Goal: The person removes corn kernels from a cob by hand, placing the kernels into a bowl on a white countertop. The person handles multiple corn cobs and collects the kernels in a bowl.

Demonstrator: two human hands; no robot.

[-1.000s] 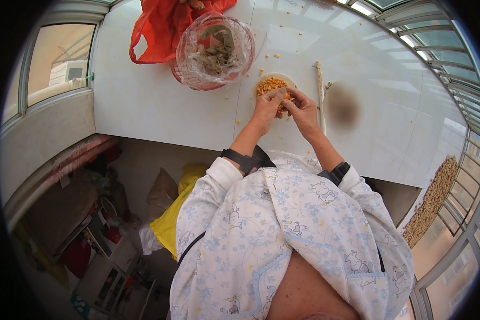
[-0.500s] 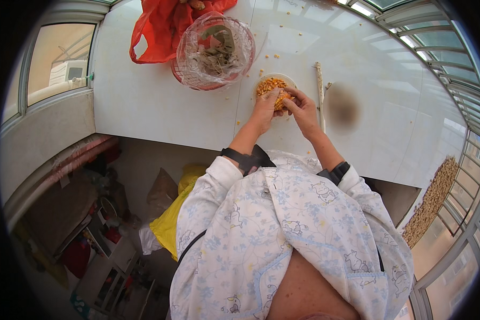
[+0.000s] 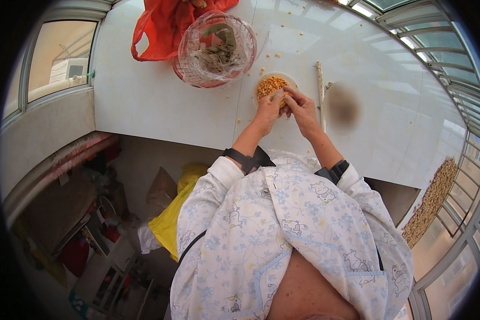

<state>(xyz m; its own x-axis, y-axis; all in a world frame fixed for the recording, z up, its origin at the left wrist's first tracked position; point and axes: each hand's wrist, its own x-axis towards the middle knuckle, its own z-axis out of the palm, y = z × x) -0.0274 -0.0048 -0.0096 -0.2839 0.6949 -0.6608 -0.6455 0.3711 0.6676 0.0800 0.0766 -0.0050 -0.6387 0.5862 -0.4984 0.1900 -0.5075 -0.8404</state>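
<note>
My left hand (image 3: 270, 108) and my right hand (image 3: 301, 108) are pressed together over the near rim of a small white bowl (image 3: 289, 81) heaped with yellow corn kernels (image 3: 268, 85). Both hands grip a corn cob (image 3: 285, 101); only a little of it shows between the fingers. The bowl stands on a white counter (image 3: 160, 101). Loose kernels lie scattered on the counter just beyond the bowl.
A basket lined with clear plastic (image 3: 216, 48), full of husks, sits left of the bowl, with a red plastic bag (image 3: 162, 26) behind it. A bare pale cob (image 3: 320, 90) lies right of the bowl. Windows surround the counter; kernels (image 3: 432, 202) are spread on the sill at right.
</note>
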